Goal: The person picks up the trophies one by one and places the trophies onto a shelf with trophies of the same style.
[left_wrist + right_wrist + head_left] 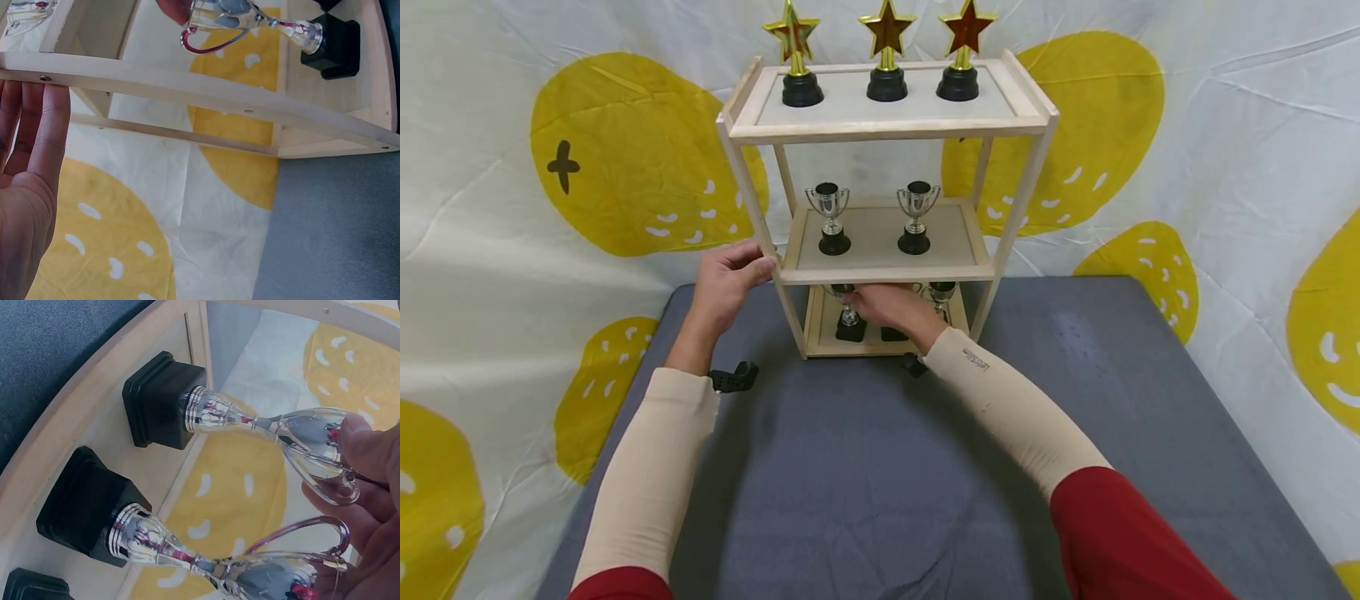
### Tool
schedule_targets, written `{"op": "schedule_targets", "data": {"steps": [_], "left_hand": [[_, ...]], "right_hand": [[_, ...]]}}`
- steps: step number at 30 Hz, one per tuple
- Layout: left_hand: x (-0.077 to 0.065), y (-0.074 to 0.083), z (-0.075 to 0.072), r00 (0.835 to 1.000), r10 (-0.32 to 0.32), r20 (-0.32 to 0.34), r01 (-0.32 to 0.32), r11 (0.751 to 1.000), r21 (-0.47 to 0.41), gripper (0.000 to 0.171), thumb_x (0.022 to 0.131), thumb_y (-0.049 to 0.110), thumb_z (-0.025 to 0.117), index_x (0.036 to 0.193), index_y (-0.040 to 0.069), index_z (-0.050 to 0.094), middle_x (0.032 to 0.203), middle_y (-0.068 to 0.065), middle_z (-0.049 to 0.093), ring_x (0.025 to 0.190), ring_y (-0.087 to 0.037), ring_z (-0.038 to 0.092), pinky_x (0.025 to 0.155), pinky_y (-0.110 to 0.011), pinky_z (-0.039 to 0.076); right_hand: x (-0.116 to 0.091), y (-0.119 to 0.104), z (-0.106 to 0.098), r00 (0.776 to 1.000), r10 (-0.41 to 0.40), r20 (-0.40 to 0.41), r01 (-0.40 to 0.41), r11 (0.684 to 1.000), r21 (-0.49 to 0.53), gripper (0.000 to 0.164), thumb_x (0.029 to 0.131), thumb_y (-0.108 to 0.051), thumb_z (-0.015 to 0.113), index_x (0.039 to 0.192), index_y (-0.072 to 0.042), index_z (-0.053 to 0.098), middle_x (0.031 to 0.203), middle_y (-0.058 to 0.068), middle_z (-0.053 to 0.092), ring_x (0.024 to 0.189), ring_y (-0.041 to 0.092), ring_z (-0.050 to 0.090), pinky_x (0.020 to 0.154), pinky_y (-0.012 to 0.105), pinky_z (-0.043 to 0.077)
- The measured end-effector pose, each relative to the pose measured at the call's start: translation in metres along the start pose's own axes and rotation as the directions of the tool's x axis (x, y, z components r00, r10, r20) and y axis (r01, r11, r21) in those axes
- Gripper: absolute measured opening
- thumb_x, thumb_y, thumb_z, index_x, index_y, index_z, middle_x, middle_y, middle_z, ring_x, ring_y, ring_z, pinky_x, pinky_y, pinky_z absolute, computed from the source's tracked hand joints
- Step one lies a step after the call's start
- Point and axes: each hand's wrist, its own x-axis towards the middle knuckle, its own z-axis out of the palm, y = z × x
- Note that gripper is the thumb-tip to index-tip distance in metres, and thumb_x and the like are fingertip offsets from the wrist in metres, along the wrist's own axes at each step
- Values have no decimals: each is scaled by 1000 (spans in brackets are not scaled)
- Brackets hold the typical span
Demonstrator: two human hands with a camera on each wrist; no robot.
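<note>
A light wooden three-tier shelf (880, 275) stands at the far side of the table. My left hand (726, 279) holds its left front post beside the middle tier; in the left wrist view, straight fingers (47, 134) lie against the wood. Under the middle tier, my right hand (891, 304) grips the cup of the leftmost silver trophy (850, 321) by its rim. The right wrist view shows the thumb (359, 440) on this trophy's rim, its black base (164, 400) on the bottom tier. A second trophy (156, 540) stands beside it, close to the fingers.
On the bottom tier's right stands another trophy (942, 293), partly hidden by my arm. Two silver cups (832, 218) (917, 218) occupy the middle tier. Gold star trophies (887, 50) line the top. A grey cloth (850, 467) covers the table; a yellow-patterned curtain (647, 150) hangs behind.
</note>
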Motion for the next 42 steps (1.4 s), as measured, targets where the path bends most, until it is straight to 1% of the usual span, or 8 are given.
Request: {"op": "schedule_targets", "data": {"steps": [5,12,16,20,26,30,37,42], "left_hand": [[0,0,0,1000,-1,3,1,1000,5,40,98,2,69,130,-19,61,99,14,72,91,-1,70,83,-16,61],[1,-1,2,1000,5,3,-5,1000,8,38,98,2,69,131,-18,62,100,15,72,90,-1,70,82,-16,62],[1,-1,2,1000,16,2,-16,1000,1,39,98,2,70,130,-19,62,100,14,73,90,-2,70,82,-16,62],[1,0,2,1000,19,1,-19,1000,-6,31,97,3,71,126,-9,70,101,13,73,91,-4,70,82,-17,62],[2,-1,1,1000,20,5,-20,1000,-15,36,97,3,71,128,-15,66,99,12,74,90,-3,70,82,-17,62],[2,0,1,1000,21,6,-21,1000,-13,39,97,3,71,129,-19,63,99,13,73,90,-3,70,82,-17,62],[2,0,-1,1000,14,0,-14,1000,7,32,97,5,72,124,-12,69,97,13,73,89,-3,70,82,-16,62],[1,-1,-1,1000,17,-1,-17,1000,6,32,97,4,72,124,-14,69,96,13,74,88,-3,70,82,-16,62]], "right_hand": [[3,-1,2,1000,-6,20,5,999,53,68,107,-28,59,167,-27,26,170,14,26,147,26,38,124,44,38],[5,-6,2,999,-3,35,2,1000,17,67,108,-33,57,167,-26,26,168,17,29,141,27,41,117,41,42],[5,-5,0,999,5,46,-6,1000,19,70,107,-33,59,168,-26,23,171,17,23,154,29,32,128,45,32],[3,0,-3,999,-23,50,20,999,49,73,106,-31,60,168,-25,21,175,15,14,161,29,21,133,46,24],[-9,11,-12,997,-66,47,69,996,-57,75,105,-34,63,167,-20,24,172,14,24,157,29,31,131,47,30],[-22,19,-20,998,-39,53,47,986,-158,71,105,-39,61,166,-18,30,169,13,33,138,29,52,119,45,43],[-35,32,-27,1000,-10,27,14,991,-136,74,103,-34,65,166,-23,29,168,11,33,147,29,42,124,49,37],[-38,38,-26,1000,-10,9,11,994,-111,67,104,-25,63,164,-21,33,160,15,41,133,30,48,116,48,41]]}}
